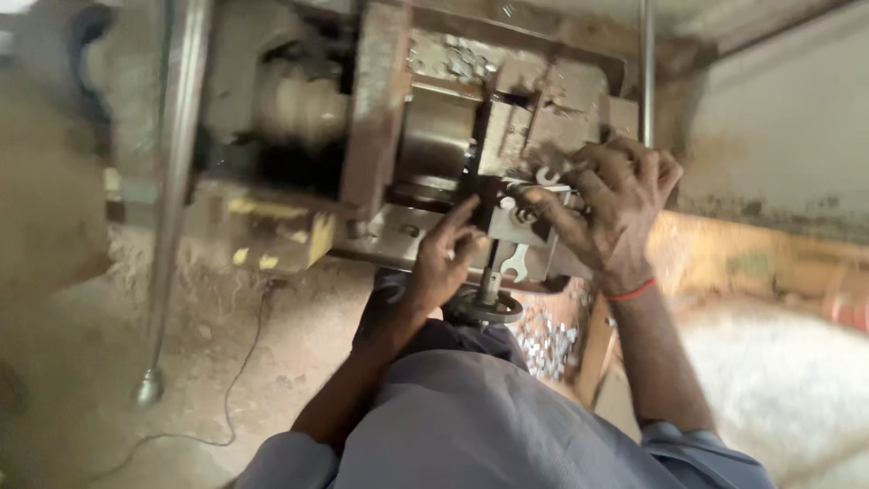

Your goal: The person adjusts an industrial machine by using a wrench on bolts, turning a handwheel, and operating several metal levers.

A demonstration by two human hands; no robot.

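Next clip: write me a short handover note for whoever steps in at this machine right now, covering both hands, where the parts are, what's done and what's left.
Left hand: open, fingers resting on the front edge of the machine beside the dark clamp block.
Right hand: curled over the block's right side, gripping something small there; what it grips is hidden.
Parts: a spanner hangs just below the block; a handwheel sits under it; a heap of small metal pieces lies below the right hand; a cable trails across the floor.
Done: both hands are at the block.
Left: whether anything is tightened or loosened cannot be told; check the block before going on.
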